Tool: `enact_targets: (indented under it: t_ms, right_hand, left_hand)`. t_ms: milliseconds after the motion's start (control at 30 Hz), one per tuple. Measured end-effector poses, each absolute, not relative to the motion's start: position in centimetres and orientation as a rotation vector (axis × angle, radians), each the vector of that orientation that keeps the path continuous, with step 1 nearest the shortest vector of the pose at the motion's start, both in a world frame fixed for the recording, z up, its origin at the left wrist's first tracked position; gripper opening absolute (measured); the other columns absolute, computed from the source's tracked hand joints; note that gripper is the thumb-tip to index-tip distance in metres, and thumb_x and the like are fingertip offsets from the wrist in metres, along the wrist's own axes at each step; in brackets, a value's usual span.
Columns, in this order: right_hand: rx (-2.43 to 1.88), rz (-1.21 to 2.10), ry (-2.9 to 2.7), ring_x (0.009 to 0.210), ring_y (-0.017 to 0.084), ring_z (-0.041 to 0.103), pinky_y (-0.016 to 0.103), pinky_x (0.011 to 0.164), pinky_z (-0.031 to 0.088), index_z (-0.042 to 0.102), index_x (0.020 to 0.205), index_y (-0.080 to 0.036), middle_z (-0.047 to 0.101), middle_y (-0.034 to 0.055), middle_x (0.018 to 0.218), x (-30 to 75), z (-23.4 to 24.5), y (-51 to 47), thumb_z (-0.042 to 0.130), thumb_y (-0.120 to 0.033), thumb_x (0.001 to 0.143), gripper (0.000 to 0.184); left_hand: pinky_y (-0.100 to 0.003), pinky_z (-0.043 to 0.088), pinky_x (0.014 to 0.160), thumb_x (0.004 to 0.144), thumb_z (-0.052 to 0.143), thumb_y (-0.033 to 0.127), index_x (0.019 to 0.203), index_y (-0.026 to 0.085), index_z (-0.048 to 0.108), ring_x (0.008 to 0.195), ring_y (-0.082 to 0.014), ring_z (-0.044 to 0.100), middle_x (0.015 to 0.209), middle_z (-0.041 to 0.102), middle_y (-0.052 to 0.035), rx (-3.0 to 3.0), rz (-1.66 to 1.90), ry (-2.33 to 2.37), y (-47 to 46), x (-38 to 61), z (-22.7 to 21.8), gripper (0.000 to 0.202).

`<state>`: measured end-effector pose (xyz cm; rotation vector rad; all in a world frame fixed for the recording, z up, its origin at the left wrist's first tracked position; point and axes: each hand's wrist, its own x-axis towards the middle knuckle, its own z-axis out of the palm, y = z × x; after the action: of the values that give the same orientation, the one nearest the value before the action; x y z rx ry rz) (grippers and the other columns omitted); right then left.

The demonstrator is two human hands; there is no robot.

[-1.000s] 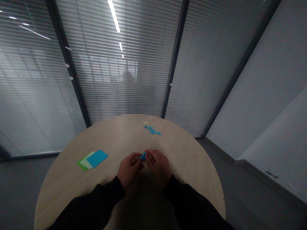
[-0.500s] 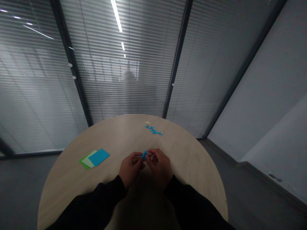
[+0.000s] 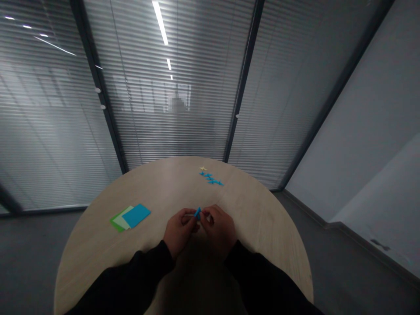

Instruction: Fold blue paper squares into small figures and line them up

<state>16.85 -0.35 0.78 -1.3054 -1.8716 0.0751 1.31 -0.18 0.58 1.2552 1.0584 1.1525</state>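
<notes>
Both my hands meet above the near part of a round pale wood table (image 3: 157,188). My left hand (image 3: 179,232) and my right hand (image 3: 218,229) pinch a small folded piece of blue paper (image 3: 197,213) between their fingertips. Left of my hands lies a stack of paper sheets, with a blue sheet (image 3: 136,215) on top of a pale green sheet (image 3: 122,223) and a green sheet (image 3: 114,225). Several small folded blue paper shapes (image 3: 211,178) lie near the far edge, beside a small yellow star-shaped piece (image 3: 203,168).
Behind the table stands a glass partition with closed blinds (image 3: 170,131) and dark metal frames. A grey wall (image 3: 344,131) runs along the right. Grey floor (image 3: 33,245) surrounds the table, whose edge curves around both sides.
The view has drifted slightly, so the table sits a little further right in the picture. My hands stay together on the blue piece, and their fingers have shifted only slightly.
</notes>
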Motion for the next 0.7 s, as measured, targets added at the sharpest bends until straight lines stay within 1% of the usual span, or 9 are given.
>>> enact_targets:
  t_ms: [133, 267, 333, 467, 600, 700]
  right_hand:
    - [-1.291, -0.022, -1.933, 0.068, 0.015, 0.06, 0.027, 0.065, 0.042, 0.068, 0.091, -0.02, 0.069, 0.0035, 0.085, 16.8, 0.6, -0.4, 0.052, -0.029, 0.099, 0.02]
    - [-1.237, -0.266, -1.955, 0.074, 0.017, 0.063, 0.027, 0.065, 0.042, 0.069, 0.089, -0.021, 0.071, 0.0034, 0.083, 16.8, 0.2, -0.3, 0.05, -0.027, 0.101, 0.023]
    - [-1.19, -0.414, -1.996, 0.075, 0.018, 0.064, 0.028, 0.064, 0.041, 0.069, 0.088, -0.021, 0.071, 0.0039, 0.082, 16.9, 0.3, -0.4, 0.052, -0.025, 0.1, 0.021]
    - [-1.077, -0.615, -2.11, 0.075, 0.018, 0.064, 0.029, 0.064, 0.041, 0.07, 0.098, -0.02, 0.074, 0.0049, 0.088, 17.2, 0.9, -0.6, 0.055, -0.02, 0.099, 0.015]
    - [-1.118, -0.553, -2.058, 0.076, 0.019, 0.065, 0.029, 0.065, 0.043, 0.069, 0.094, -0.02, 0.073, 0.0047, 0.087, 17.1, 1.3, -0.5, 0.052, -0.025, 0.101, 0.019]
    - [-1.155, -0.444, -1.992, 0.079, 0.019, 0.066, 0.029, 0.066, 0.044, 0.069, 0.099, -0.02, 0.073, 0.0051, 0.09, 17.0, 1.1, -0.2, 0.051, -0.03, 0.101, 0.021]
  left_hand:
    - [-0.028, 0.054, 0.062, 0.074, 0.078, 0.045, 0.099, 0.014, 0.065, 0.064, -0.017, 0.069, 0.074, 0.075, -0.0065, 1.166, 1.158, 1.008, -0.2, 1.4, 0.6, 0.042]
    - [-0.025, 0.053, 0.062, 0.069, 0.083, 0.042, 0.097, 0.013, 0.066, 0.063, -0.0149, 0.068, 0.072, 0.074, -0.0053, 1.059, 1.171, 0.97, -0.1, 1.5, 0.5, 0.044]
    - [-0.024, 0.052, 0.061, 0.069, 0.084, 0.039, 0.097, 0.013, 0.066, 0.061, -0.0138, 0.067, 0.07, 0.073, -0.004, 0.999, 1.183, 0.941, -0.1, 1.6, 0.5, 0.043]
    - [-0.024, 0.053, 0.062, 0.067, 0.084, 0.033, 0.098, 0.013, 0.065, 0.061, -0.0127, 0.066, 0.068, 0.072, -0.0027, 0.894, 1.198, 0.897, -0.2, 1.7, 0.3, 0.041]
    - [-0.025, 0.054, 0.063, 0.068, 0.085, 0.033, 0.099, 0.013, 0.064, 0.062, -0.0134, 0.067, 0.069, 0.072, -0.0025, 0.872, 1.206, 0.879, -0.1, 1.7, 0.0, 0.043]
    - [-0.026, 0.055, 0.064, 0.07, 0.084, 0.038, 0.101, 0.013, 0.064, 0.063, -0.0142, 0.068, 0.071, 0.073, -0.0041, 0.951, 1.194, 0.877, -0.1, 1.6, -0.1, 0.045]
